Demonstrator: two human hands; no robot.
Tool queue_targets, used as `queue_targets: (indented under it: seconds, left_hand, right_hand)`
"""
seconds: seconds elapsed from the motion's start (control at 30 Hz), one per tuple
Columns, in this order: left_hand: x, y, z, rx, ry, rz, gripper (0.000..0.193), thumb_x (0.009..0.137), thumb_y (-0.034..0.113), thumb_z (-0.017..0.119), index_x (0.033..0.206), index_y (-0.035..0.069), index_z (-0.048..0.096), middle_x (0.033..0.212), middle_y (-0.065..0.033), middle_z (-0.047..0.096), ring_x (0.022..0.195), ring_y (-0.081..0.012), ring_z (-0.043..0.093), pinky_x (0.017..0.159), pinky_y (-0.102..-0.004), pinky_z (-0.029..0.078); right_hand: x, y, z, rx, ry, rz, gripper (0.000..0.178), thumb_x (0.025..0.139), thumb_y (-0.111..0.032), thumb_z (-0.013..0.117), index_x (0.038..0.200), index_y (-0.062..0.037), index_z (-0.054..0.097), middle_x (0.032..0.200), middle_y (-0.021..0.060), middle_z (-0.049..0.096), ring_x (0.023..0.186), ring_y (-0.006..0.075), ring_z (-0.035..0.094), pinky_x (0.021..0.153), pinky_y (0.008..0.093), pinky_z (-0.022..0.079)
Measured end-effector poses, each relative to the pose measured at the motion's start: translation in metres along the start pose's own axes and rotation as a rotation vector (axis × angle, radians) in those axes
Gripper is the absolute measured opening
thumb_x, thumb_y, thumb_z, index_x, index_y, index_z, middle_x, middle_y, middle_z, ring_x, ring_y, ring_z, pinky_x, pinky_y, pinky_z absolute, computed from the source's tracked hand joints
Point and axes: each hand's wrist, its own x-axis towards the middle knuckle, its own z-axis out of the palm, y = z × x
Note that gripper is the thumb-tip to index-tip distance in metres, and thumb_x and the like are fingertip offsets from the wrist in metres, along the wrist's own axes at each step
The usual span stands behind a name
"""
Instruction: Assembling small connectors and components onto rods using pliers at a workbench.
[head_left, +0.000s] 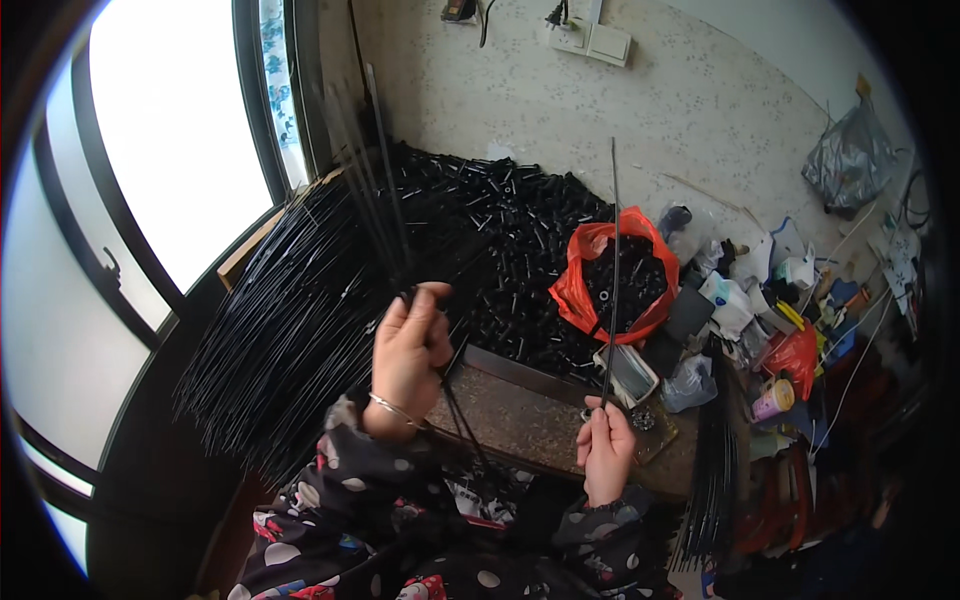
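Observation:
My left hand [408, 345] is closed around a few thin black rods [458, 412], which stick out above and below the fist; their upper ends are smeared by motion. My right hand [607, 452] pinches one thin dark rod [613, 185] near its lower end and holds it nearly upright, in front of a red plastic bag [571, 290]. Small black tubular parts fill that bag. Behind my left hand spreads a large pile of long black rods [270, 320]. A heap of short black tubular parts [510, 240] lies beyond, between the rods and the bag.
A worktable edge [520, 405] runs before me. Right of the bag stand a small pale box [628, 378], crumpled plastic [688, 385], a printed cup [773, 400] and mixed clutter. More rods [708, 480] hang at the table's right side. A window [175, 120] is at left.

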Motion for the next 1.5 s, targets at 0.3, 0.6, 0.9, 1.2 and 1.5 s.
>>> queue_targets:
  seconds: [0.3, 0.6, 0.9, 1.2, 1.5]
  left_hand:
    - [-0.017, -0.07, 0.044, -0.02, -0.269, -0.351, 0.02, 0.089, 0.019, 0.053, 0.095, 0.0, 0.056, 0.076, -0.0046, 0.061, 0.07, -0.013, 0.058, 0.067, -0.0261, 0.048]
    - [0.039, -0.063, -0.09, 1.978, -0.008, 0.455, 0.014, 0.07, 0.02, 0.065, 0.069, 0.006, 0.062, 0.077, -0.0065, 0.058, 0.074, -0.0214, 0.059, 0.058, -0.0327, 0.048]
    - [0.045, -0.061, -0.141, 2.28, 0.07, 0.565, 0.007, 0.074, 0.011, 0.051, 0.068, 0.008, 0.054, 0.068, -0.0046, 0.054, 0.065, -0.0183, 0.057, 0.049, -0.0285, 0.046]
    - [0.044, -0.05, -0.146, 2.4, 0.062, 0.633, 0.004, 0.074, 0.011, 0.05, 0.071, 0.008, 0.051, 0.069, -0.0049, 0.054, 0.064, -0.0174, 0.056, 0.047, -0.0277, 0.044]
    - [0.055, 0.063, -0.079, 2.126, 0.29, 0.523, 0.028, 0.084, 0.028, 0.054, 0.074, 0.003, 0.063, 0.067, -0.013, 0.061, 0.065, -0.0276, 0.062, 0.057, -0.0369, 0.048]
  right_hand:
    - [-0.027, 0.025, 0.019, -0.265, -0.4, -0.223, 0.04, 0.085, -0.002, 0.05, 0.122, -0.0024, 0.037, 0.068, 0.0054, 0.053, 0.054, 0.0119, 0.05, 0.052, 0.023, 0.04]
    - [-0.024, 0.016, -0.01, 0.189, -0.294, 0.063, 0.021, 0.094, -0.018, 0.042, 0.106, -0.0004, 0.046, 0.059, -0.0003, 0.039, 0.045, 0.0052, 0.033, 0.04, 0.0197, 0.03]
    - [-0.011, -0.02, 0.009, 0.157, -0.219, -0.117, 0.021, 0.095, -0.02, 0.039, 0.104, -0.0023, 0.045, 0.057, -0.0009, 0.038, 0.04, 0.0045, 0.029, 0.036, 0.0192, 0.027]
    - [-0.022, 0.016, -0.001, 0.142, -0.162, 0.113, 0.018, 0.094, -0.015, 0.041, 0.104, -0.0019, 0.048, 0.059, -0.0005, 0.043, 0.044, 0.0042, 0.033, 0.039, 0.0186, 0.03]
    - [-0.03, 0.025, -0.024, 0.155, -0.156, 0.108, 0.018, 0.094, -0.016, 0.041, 0.106, -0.0039, 0.047, 0.061, 0.0008, 0.045, 0.041, 0.0049, 0.033, 0.039, 0.0196, 0.031]
